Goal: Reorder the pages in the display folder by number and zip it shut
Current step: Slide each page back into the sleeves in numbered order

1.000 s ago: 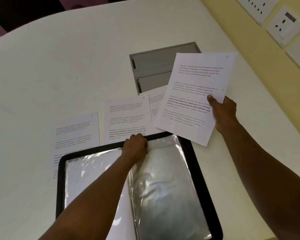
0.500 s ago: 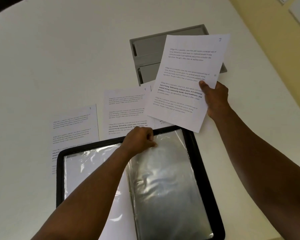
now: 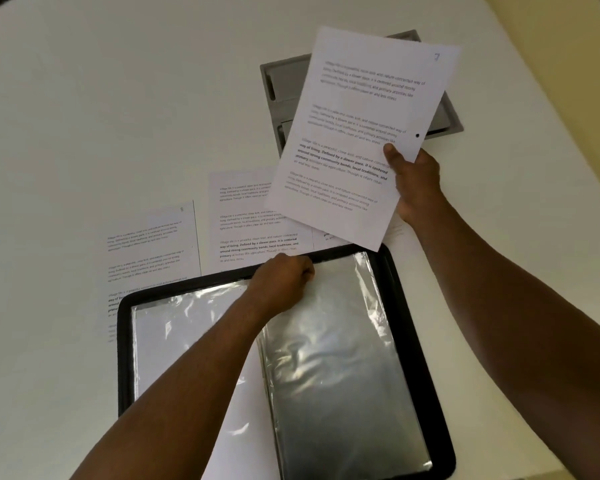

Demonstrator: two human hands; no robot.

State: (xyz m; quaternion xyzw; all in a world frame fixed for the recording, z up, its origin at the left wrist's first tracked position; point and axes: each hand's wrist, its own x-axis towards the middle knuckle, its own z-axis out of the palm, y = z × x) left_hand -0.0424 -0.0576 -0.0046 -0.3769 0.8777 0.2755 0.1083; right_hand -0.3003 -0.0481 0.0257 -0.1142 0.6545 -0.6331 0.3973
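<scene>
The black-rimmed display folder (image 3: 420, 341) lies open near the front of the white table, its clear plastic sleeves (image 3: 333, 358) showing. My left hand (image 3: 281, 282) grips the top edge of the right-hand sleeve near the spine. My right hand (image 3: 416, 188) holds a printed page marked 7 (image 3: 357, 133) in the air above the folder's far right corner, thumb on its face. Loose printed pages lie flat beyond the folder: one at the left (image 3: 149, 244), one in the middle (image 3: 250, 220), and another mostly hidden under the held page.
A grey recessed cable box (image 3: 278, 77) is set into the table behind the held page. The yellow wall (image 3: 568, 64) runs along the right. The table's right edge lies close to my right forearm.
The held page 7 has drifted slightly left and nearer the folder. My left hand has stayed at the sleeve's top edge, fingers curling tighter. The camera has tilted down.
</scene>
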